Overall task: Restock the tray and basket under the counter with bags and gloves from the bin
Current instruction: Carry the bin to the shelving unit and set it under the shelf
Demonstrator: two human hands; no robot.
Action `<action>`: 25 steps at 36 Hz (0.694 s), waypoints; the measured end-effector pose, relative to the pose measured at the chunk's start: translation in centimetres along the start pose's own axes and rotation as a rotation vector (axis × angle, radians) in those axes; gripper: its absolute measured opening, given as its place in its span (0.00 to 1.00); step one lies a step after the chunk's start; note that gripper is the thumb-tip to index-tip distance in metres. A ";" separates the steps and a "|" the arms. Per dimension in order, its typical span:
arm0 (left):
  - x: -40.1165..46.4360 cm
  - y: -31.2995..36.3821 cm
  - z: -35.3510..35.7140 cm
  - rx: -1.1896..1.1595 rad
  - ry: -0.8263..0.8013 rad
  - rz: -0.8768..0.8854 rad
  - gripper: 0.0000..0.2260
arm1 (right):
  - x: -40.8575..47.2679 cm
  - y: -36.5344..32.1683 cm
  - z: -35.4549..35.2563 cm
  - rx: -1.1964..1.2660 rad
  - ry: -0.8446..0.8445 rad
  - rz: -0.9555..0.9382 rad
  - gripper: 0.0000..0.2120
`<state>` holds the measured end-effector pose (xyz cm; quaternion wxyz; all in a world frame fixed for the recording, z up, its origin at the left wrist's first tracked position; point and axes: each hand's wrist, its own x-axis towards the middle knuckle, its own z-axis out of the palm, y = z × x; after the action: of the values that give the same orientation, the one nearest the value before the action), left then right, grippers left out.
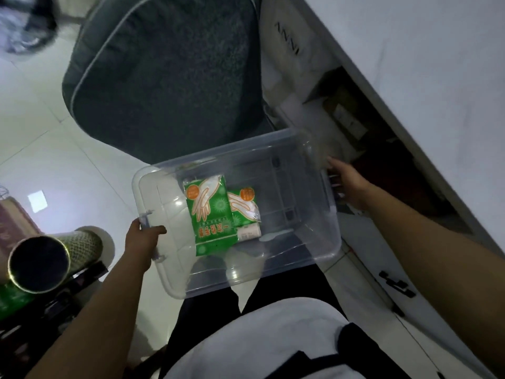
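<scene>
Clear plastic bin (306, 242) held level off the floor | left hand (143, 239) and right hand (347, 184) clamped on opposite rims for balance | green glove packets (211, 212) lying flat inside | open shelf under table (410, 64) just beside.

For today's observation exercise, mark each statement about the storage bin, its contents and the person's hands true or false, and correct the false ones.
1. Both hands grip the clear plastic bin. True: left hand, right hand.
2. The bin is empty. False: green glove packets lie inside.
3. A small white roll lies beside the packets. True.
4. The bin has its lid on. False: it is open.
</scene>
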<state>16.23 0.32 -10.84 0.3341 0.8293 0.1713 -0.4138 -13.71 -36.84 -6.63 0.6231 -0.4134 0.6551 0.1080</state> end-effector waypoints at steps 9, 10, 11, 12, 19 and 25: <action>0.7 1.5 -4.1 -0.111 -0.354 -0.043 0.24 | -8.9 11.0 5.9 0.197 0.529 -0.124 0.26; 0.8 1.8 -4.5 -0.100 -0.376 -0.028 0.23 | -10.0 12.7 6.5 0.232 0.550 -0.059 0.30; 0.8 2.1 -4.8 -0.072 -0.402 -0.005 0.21 | -11.3 14.4 7.2 0.266 0.563 -0.005 0.33; 0.7 2.4 -5.0 -0.030 -0.428 0.022 0.20 | -12.4 16.0 7.6 0.303 0.577 0.024 0.32; -1.3 4.3 -3.0 0.221 -0.556 0.169 0.19 | -19.4 24.5 7.8 0.480 0.634 0.009 0.22; -6.3 4.6 1.6 0.426 -0.682 0.251 0.21 | -25.6 33.3 8.2 0.666 0.671 0.018 0.21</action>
<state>14.16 -4.10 -4.63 0.2403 0.7098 -0.1409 -0.6470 -33.29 0.08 2.43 0.4747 -0.1972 0.8228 -0.2423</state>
